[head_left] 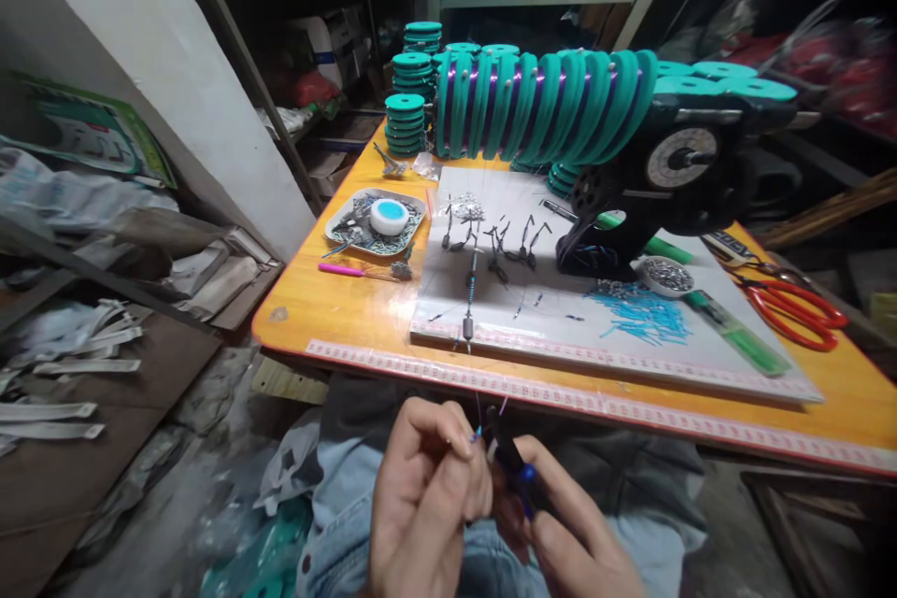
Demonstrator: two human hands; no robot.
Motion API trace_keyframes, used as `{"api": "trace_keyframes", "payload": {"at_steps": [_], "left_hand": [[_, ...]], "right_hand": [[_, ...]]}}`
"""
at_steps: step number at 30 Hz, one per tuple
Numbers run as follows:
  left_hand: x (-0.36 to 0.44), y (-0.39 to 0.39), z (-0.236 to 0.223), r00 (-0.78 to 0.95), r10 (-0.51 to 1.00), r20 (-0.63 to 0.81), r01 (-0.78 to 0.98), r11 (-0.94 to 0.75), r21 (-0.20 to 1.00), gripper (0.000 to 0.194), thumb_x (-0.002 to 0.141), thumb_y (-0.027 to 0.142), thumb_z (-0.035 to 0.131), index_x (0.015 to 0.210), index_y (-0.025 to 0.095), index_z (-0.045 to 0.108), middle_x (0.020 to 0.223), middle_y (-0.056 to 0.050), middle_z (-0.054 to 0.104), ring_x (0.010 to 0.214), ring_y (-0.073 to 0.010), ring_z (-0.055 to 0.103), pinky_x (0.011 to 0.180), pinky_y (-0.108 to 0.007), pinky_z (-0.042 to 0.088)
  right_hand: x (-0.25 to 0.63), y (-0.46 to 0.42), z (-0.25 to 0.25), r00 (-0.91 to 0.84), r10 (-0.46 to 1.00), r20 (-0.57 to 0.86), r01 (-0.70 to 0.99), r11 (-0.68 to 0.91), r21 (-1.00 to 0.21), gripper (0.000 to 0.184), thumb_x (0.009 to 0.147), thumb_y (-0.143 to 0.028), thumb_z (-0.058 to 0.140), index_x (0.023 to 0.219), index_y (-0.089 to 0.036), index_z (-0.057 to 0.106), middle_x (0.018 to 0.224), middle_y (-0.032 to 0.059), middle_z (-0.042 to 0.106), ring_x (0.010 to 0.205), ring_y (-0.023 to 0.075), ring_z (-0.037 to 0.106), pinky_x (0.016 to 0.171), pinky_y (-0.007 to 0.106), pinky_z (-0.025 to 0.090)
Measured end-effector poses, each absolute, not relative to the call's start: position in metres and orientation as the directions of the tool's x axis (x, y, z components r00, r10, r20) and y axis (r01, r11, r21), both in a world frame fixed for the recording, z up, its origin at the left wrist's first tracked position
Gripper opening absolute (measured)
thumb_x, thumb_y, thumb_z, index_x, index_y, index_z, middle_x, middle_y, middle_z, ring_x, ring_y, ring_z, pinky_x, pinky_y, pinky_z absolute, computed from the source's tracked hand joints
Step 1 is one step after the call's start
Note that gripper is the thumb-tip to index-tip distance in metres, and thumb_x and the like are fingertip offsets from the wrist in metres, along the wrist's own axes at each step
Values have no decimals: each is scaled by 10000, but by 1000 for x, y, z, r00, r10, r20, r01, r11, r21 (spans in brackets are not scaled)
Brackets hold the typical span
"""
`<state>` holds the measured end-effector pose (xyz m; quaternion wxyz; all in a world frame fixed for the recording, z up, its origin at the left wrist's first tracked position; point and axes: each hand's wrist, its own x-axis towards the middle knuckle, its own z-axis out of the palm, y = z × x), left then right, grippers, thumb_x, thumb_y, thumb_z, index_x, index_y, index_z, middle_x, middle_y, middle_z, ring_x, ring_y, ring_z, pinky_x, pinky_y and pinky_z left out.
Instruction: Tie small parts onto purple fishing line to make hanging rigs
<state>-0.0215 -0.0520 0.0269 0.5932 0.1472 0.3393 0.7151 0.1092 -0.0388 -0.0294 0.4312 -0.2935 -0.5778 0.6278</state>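
Observation:
My left hand (431,495) pinches a thin fishing line with a small blue piece (477,434) on it, just in front of the table edge. Close beside it, my right hand (561,519) is closed around a small dark plier-like tool (515,462) with a blue part. The tool's tip is next to the left fingers; whether it touches the line I cannot tell. On the white board (539,322) ahead lies a dark sinker (468,329) on a line that runs up toward a row of teal spools (539,103) wound with purple line.
A black winding machine (659,168) carries the spools. A tray of small parts (375,222) and a pink-handled tool (343,270) lie left. To the right are blue tube pieces (645,316), a bowl of metal bits (667,276) and red-handled scissors (791,308). A measuring tape (561,395) lines the edge.

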Motion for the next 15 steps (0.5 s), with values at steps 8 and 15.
{"api": "trace_keyframes", "payload": {"at_steps": [8,15], "left_hand": [[-23,-50,18,-127,964,-232,-949,-50,312,490,787,457,762,599,184,401,554,97,163,462,-62,83,463,-223,173],[-30,-53,10,-136,983,-125,-871,-58,488,486,828,551,676,628,178,436,555,80,253,460,-50,152,471,-194,177]], "right_hand": [[94,-48,-24,-623,747,-232,-338,-525,-781,475,818,-663,597,956,-210,550,661,-59,279,521,61,150,442,174,147],[123,-51,-52,-438,899,2,33,18,-999,441,896,-484,609,1276,-259,600,1216,128,632,1094,282,627,789,313,585]]}}
